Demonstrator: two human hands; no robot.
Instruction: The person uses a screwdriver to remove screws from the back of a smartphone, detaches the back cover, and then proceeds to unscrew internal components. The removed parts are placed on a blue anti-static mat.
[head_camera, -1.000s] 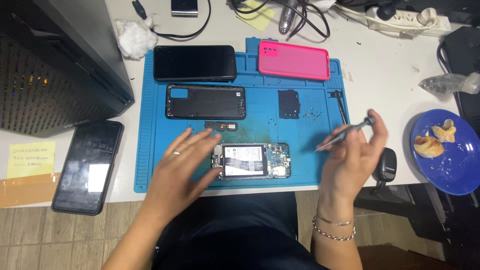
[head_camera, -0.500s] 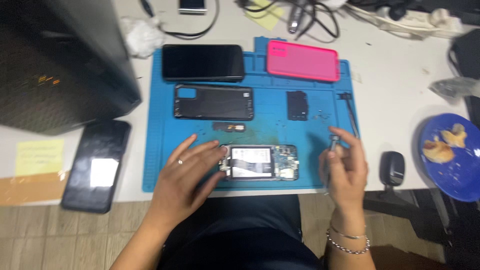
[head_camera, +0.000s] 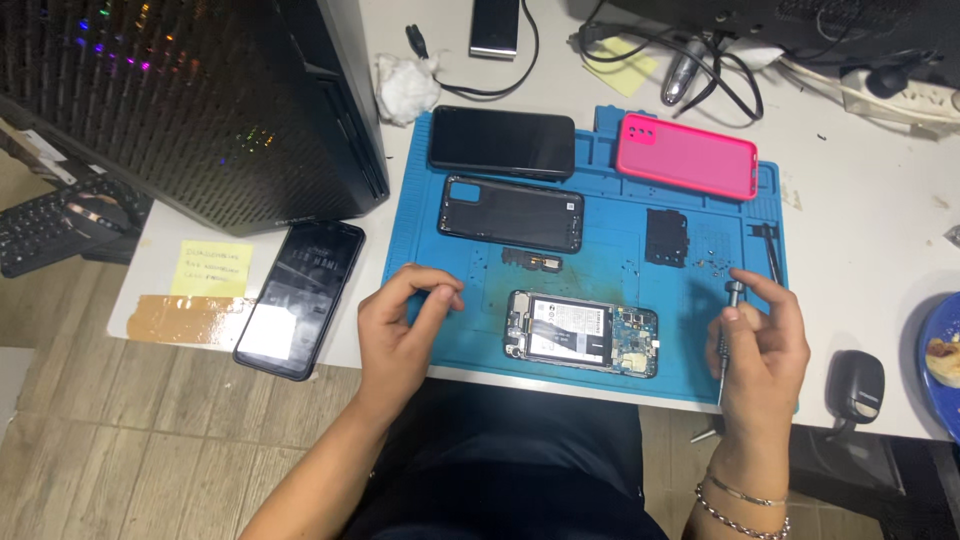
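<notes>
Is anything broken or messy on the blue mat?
The opened phone near the mat's front edge lies with its back off, battery and circuit board bare. A brownish stain smudges the blue mat beside it. Tiny screws lie scattered loose by the right hand, which holds a screwdriver.

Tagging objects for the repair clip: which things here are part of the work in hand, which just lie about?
In the work:
right hand with a grip on the small screwdriver
left hand on the blue mat
opened phone
black back cover
small black plate

Lying about:
pink case
dark phone off the mat
yellow note
computer tower
blue dish
</notes>
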